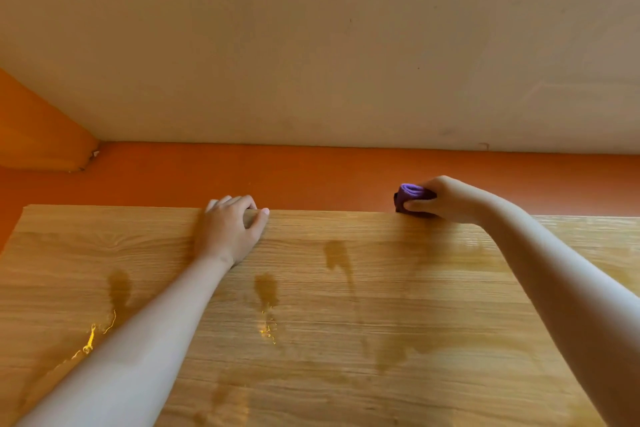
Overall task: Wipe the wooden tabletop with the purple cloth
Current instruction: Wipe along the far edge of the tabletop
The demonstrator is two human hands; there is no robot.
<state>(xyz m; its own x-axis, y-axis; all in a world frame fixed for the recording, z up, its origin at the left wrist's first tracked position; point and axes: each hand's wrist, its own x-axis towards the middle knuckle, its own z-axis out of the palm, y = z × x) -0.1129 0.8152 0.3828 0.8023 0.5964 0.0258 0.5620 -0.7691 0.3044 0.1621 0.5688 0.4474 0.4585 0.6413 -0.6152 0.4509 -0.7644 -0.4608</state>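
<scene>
While my right hand (446, 199) grips the bunched purple cloth (412, 196) at the far edge of the wooden surface (346, 329), my left hand (230, 229) hooks its fingers (239, 202) over that same edge. Wet patches (266, 289) still cover the middle and near side, so I reckon most of the wiping's left.

Open tabletop (346, 322), wall (311, 45) beyond
</scene>
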